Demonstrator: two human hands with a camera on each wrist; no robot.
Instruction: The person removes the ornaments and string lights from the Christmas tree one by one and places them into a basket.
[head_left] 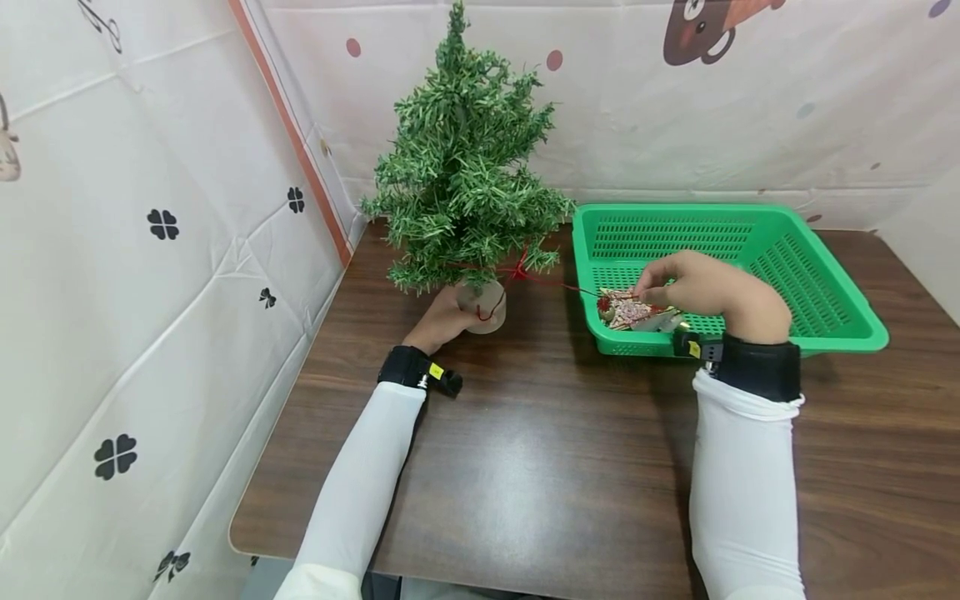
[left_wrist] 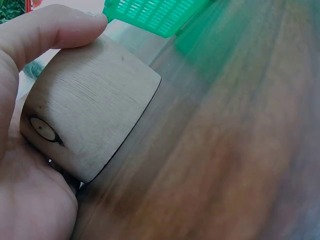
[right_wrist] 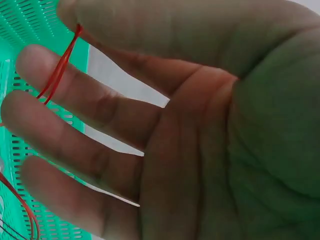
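Note:
A small green artificial Christmas tree (head_left: pixel 468 158) stands on a pale round wooden base (head_left: pixel 486 312). My left hand (head_left: pixel 438 321) grips that base from the left; in the left wrist view the thumb (left_wrist: pixel 75 27) lies over its edge. Over the green basket (head_left: pixel 847 321), my right hand (head_left: pixel 701 287) pinches a thin red string (right_wrist: pixel 62 62) between thumb and forefinger, the other fingers spread. Beneath it lie patterned ornaments (head_left: pixel 628 310) with red strings, their exact kind unclear. A red cord (head_left: pixel 555 283) runs from a red bow-like knot (head_left: pixel 518 272) under the tree to the basket.
The brown wooden table (head_left: pixel 525 467) carries the tree at the back left and the basket at the back right. A white printed cloth (head_left: pixel 637 117) hangs behind, and another covers the left side. The basket's raised rim surrounds the ornaments.

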